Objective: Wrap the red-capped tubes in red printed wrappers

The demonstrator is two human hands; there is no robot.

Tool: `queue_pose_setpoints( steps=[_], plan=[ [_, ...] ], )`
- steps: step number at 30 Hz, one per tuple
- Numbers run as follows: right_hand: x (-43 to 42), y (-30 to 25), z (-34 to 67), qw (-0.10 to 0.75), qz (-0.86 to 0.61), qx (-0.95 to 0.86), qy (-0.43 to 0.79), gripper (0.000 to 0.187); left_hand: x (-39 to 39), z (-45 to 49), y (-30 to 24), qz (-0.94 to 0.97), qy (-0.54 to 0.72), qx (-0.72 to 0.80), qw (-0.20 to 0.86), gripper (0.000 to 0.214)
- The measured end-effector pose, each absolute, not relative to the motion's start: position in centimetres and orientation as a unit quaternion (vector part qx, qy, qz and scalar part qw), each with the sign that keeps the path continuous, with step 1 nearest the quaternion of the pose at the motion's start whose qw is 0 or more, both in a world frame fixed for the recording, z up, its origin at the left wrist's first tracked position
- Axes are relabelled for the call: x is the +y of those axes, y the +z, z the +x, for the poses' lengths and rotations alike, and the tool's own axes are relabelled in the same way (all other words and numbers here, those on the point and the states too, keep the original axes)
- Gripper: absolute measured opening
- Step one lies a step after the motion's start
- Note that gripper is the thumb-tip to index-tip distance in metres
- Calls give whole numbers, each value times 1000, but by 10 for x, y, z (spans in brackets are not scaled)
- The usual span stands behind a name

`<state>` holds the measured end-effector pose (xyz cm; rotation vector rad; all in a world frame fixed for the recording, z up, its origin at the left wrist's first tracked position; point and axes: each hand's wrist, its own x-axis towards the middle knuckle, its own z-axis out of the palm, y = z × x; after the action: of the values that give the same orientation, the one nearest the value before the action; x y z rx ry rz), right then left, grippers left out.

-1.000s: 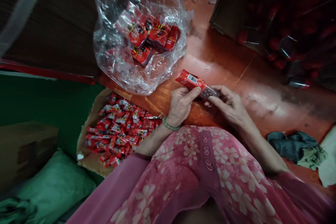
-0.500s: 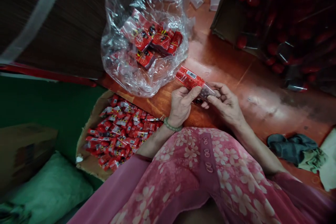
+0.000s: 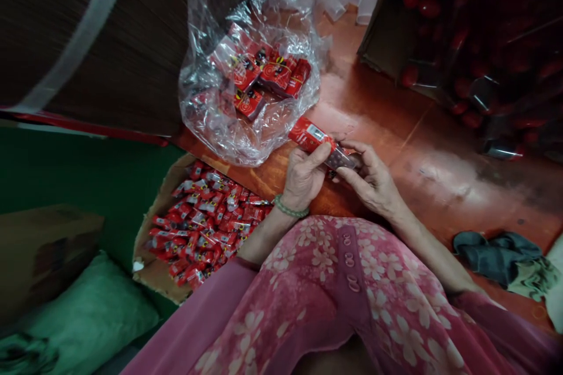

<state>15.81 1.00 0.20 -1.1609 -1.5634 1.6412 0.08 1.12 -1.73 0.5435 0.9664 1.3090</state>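
Head view. At the centre of the frame, a red packet (image 3: 310, 136) slants down to the right, held at mid-length by the left hand (image 3: 304, 179), thumb on top and other fingers largely hidden beneath. The right hand (image 3: 373, 179) pinches the clear end, where dark round contents show; the two-handed grip presumably steadies the packet while leaving that end accessible. A clear bag (image 3: 215, 137) lies open at upper centre, with further red packs (image 3: 275, 73) inside, probably for easy reach. A carton (image 3: 152, 252) of small red packets (image 3: 211, 222) sits at centre left, beside the reddish-brown, scuffed work surface (image 3: 444, 179). Dark cloth (image 3: 488, 252) lies at lower right; a shadowed box (image 3: 378, 41) occupies the upper right. Green flooring (image 3: 123, 170) and a pale sack (image 3: 97, 304) fill the lower left.
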Motion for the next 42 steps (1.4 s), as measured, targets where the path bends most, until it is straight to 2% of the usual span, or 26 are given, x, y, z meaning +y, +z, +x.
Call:
queue_pose_setpoints(
  steps=[4,11,16,23,28,34,42],
  plan=[
    [14,7,156,298,-436,-558,640,49,13,3,-12,253,557,421,670,41],
    [13,-2,140,341,-440,-525,644,50,10,2,-19,265,538,439,669,65],
    [11,-10,138,345,-433,-570,607,46,5,6,-19,246,541,452,665,59],
    [14,-6,133,331,-436,-533,646,52,4,11,-15,211,550,434,681,58],
    [17,-8,134,348,-374,-526,679,42,4,4,-14,215,551,427,684,61],
    [19,-14,134,405,-321,-494,699,32,0,12,-3,157,564,424,691,57],
    [16,-24,128,472,-363,-440,672,36,-7,19,-1,116,564,427,697,59]
  ],
)
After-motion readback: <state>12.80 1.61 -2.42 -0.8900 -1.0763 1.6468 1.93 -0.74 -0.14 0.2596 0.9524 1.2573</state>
